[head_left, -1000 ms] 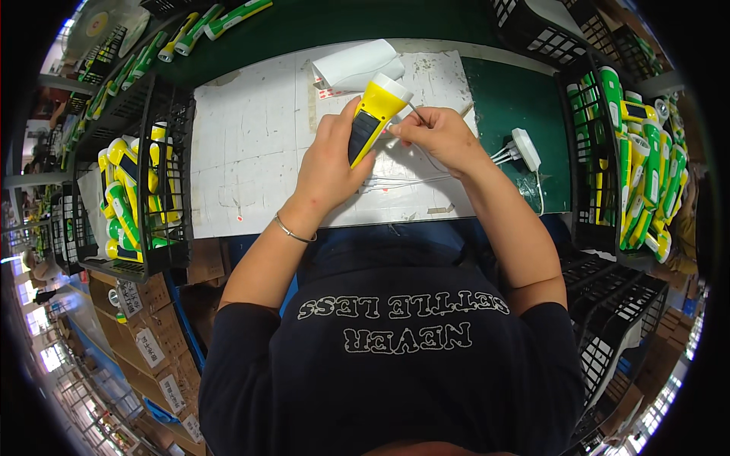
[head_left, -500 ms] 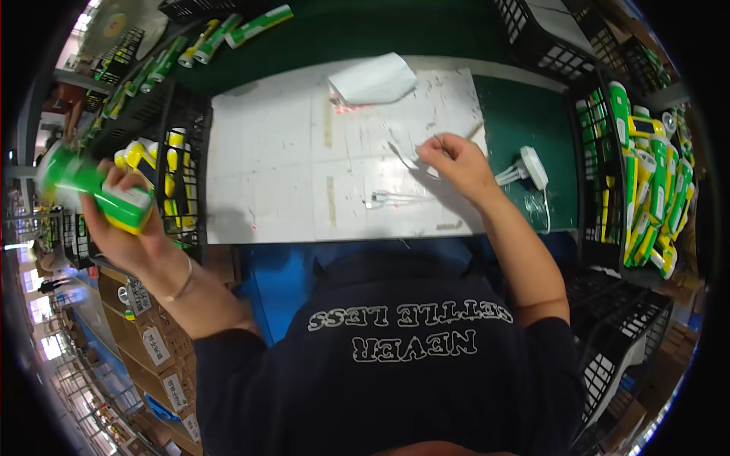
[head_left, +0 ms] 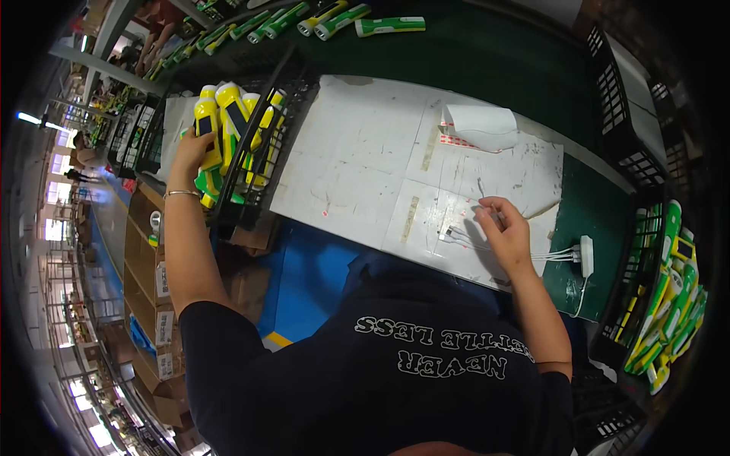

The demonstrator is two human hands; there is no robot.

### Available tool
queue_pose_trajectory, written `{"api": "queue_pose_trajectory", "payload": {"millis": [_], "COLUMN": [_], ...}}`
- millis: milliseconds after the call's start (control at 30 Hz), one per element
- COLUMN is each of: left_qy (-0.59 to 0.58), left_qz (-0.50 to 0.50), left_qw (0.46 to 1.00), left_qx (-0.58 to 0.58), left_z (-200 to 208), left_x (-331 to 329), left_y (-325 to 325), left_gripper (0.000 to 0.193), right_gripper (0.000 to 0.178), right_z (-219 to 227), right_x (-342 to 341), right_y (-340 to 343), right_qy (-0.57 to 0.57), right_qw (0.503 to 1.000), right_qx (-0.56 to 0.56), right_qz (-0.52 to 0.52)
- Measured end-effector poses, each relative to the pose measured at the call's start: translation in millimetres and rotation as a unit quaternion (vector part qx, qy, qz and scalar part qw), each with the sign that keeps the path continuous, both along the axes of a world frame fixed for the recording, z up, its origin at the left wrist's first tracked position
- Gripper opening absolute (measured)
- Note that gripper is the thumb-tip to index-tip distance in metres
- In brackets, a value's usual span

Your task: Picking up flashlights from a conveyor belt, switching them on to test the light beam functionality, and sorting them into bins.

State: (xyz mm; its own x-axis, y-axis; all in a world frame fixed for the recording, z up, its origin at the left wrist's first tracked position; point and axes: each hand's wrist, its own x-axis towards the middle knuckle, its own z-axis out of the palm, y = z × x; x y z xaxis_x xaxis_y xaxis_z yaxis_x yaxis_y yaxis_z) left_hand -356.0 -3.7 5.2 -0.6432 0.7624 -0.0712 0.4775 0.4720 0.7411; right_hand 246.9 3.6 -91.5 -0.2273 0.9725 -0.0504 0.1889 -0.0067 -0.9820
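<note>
My left hand (head_left: pixel 193 153) is in the black crate (head_left: pixel 275 163) at the left, its fingers closed round a yellow flashlight (head_left: pixel 207 125) with a dark panel. Other yellow and green flashlights lie against it there. Over the white work board (head_left: pixel 357 144), my right hand (head_left: pixel 506 232) pinches a thin charging cable (head_left: pixel 480 187), whose plug end sticks out past the fingertips. Beside that hand, several white cables (head_left: pixel 464 237) lie on the board. They run under the wrist to a white charging block (head_left: pixel 586 257) on the green tabletop at the right.
A curled white sheet (head_left: pixel 480 126) lies at the back of the board. Green and yellow flashlights (head_left: pixel 390 26) line the table's far edge. At the right stands a crate (head_left: pixel 637 277) heaped with flashlights (head_left: pixel 680 296). Cardboard boxes (head_left: pixel 141 258) stand on the floor at the left.
My left hand has moved from holding a green flashlight up at the left to gripping a yellow one in the crate. My right hand still pinches the cable. The view has turned left.
</note>
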Motion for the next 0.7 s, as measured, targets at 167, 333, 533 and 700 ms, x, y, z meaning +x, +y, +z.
{"api": "queue_pose_trajectory", "payload": {"millis": [167, 333, 533, 700], "left_qy": [0.500, 0.401, 0.476, 0.596], "left_qz": [-0.056, -0.270, -0.234, -0.200], "left_qw": [0.855, 0.865, 0.842, 0.718], "left_qx": [0.125, 0.133, -0.099, -0.298], "left_z": [21, -24, -79, -58], "left_x": [65, 169, 229, 248], "left_y": [104, 246, 354, 368], "left_gripper": [0.071, 0.068, 0.060, 0.051], "right_gripper": [0.021, 0.015, 0.013, 0.013], "right_z": [-4, -7, -11, -19], "right_x": [-8, -9, -4, -3], "right_y": [-11, -12, -1, 2], "right_qy": [-0.128, -0.150, -0.147, -0.129], "right_qw": [0.969, 0.953, 0.954, 0.955], "right_qx": [0.206, 0.249, 0.251, 0.251], "right_qz": [0.038, 0.086, 0.078, 0.087]}}
